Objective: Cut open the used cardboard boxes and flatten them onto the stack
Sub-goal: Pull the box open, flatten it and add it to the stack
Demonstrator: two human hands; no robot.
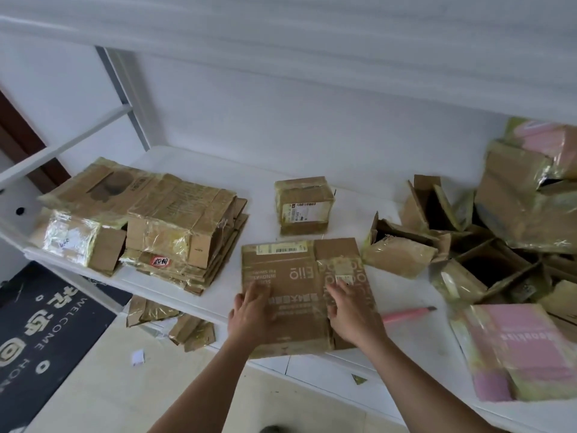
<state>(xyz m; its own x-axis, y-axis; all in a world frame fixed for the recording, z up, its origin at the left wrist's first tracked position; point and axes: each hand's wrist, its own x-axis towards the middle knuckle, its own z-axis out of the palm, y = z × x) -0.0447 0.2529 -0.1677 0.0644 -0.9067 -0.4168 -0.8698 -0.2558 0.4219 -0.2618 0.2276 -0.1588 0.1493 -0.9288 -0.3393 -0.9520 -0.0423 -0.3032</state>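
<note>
**Cardboard box pressed flat under two hands on a white bench**

Brown cardboard, a flattened box printed with pale lettering and carrying a barcode label at its far edge, lies at the near edge of the white bench, slightly overhanging it. The left hand rests palm-down on the box's left part, fingers straight and loosely spread. The right hand presses on the right part, fingers also straight and spread, beside a patch of glossy tape.

To the left sits the stack of flattened boxes, yellowed tape shining on several. Just beyond the flattened box stands a small taped box, still closed, with a white label. To the right is a heap of opened boxes, flaps up, and a pink carton at the near right. A pink-handled cutter lies on the bench just right of the right hand. Cardboard scraps lie on the floor beside a dark welcome mat.
</note>
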